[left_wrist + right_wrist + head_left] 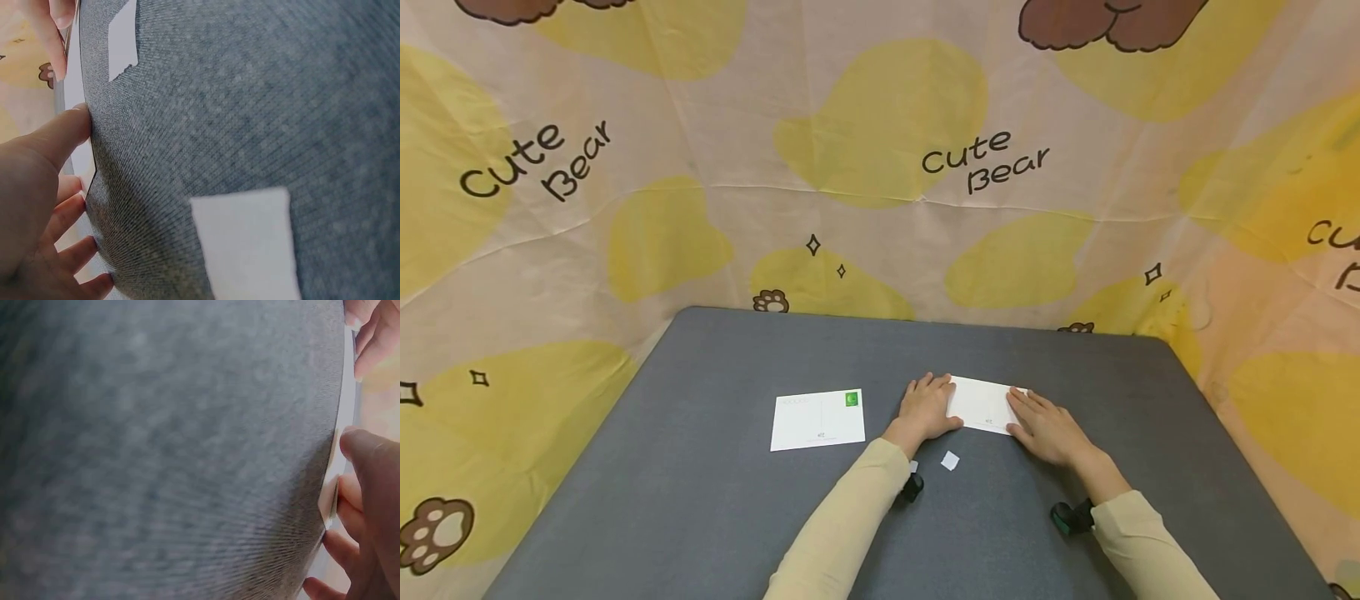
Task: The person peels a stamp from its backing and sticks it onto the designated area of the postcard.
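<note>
A blank-looking white postcard (982, 402) with faint print lies on the grey table between both hands. My left hand (927, 410) rests at its left edge, fingers extended; in the left wrist view the thumb (75, 128) touches the card near its edge. At the opposite side, my right hand (1047, 429) lies with straight fingers over the right end of the card. The right wrist view shows that thumb (359, 447) on the card's near side and the fingers by its corner.
Another postcard (818, 423) with a green stamp (852, 399) lies to the left. One small white paper piece (950, 460) is near the left wrist; a second piece (247, 244) is mostly hidden by the wrist in the head view. A printed cloth (880, 150) hangs behind the table (730, 358).
</note>
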{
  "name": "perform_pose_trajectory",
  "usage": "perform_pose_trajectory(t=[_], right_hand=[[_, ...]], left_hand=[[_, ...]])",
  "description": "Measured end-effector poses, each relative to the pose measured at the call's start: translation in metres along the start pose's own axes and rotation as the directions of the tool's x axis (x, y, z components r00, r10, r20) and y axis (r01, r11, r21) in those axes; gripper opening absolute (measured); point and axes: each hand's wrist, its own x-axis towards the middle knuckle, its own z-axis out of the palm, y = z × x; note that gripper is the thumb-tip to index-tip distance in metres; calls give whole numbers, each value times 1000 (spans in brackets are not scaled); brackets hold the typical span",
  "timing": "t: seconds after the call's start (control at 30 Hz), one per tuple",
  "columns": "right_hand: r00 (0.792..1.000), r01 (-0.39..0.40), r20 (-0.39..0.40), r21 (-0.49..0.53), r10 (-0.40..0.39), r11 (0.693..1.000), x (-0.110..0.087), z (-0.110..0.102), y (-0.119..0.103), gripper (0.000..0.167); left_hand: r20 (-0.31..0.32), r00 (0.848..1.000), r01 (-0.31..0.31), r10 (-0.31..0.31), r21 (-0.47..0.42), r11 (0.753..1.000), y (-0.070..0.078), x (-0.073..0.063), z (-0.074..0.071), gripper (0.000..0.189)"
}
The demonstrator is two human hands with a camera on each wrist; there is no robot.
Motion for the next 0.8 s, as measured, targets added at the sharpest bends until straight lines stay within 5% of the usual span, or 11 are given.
perform_pose_trajectory(t=[0.8], right_hand=[[1000, -7, 18, 61, 6, 998, -8, -3, 10, 50]], left_hand=[[-4, 1000, 3, -3, 4, 1000, 1, -1, 0, 65]])
